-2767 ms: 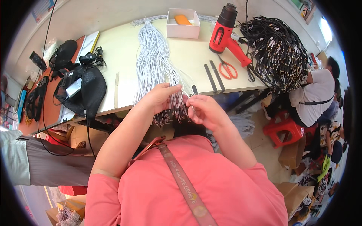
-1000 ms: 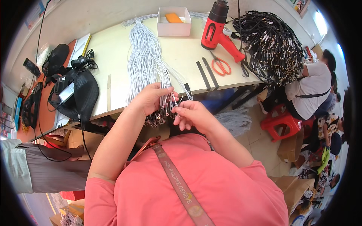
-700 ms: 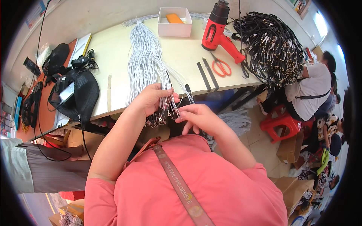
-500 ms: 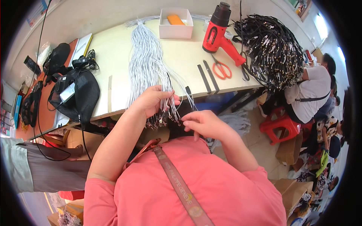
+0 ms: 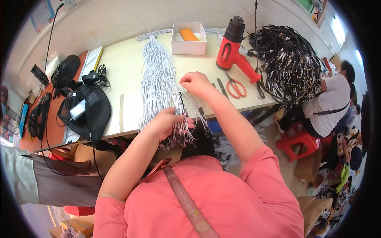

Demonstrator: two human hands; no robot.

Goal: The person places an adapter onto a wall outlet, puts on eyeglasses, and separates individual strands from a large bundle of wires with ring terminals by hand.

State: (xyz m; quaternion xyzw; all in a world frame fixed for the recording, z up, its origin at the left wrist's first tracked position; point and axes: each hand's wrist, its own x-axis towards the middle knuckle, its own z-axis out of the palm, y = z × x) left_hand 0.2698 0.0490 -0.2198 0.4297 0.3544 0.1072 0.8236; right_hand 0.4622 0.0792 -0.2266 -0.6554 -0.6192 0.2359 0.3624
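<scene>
White wires [image 5: 156, 75] lie along the bench [image 5: 131, 75], lower ends gathered in the half-closed left hand [image 5: 168, 123]. The right hand [image 5: 195, 82] curls just beside them, contents unclear; farther out are orange-handled scissors [image 5: 232, 82] and a red heat gun [image 5: 228, 53].

Head-worn fisheye, facing down, close above pink shirt [image 5: 238, 190], table [image 5: 125, 67] beyond.

Worktop [image 5: 131, 71] — wires [image 5: 156, 75] left of box [image 5: 188, 48], heat gun [image 5: 229, 53] right; scissors [image 5: 236, 88] before heat gun — cable pile [image 5: 291, 65] far right.
</scene>
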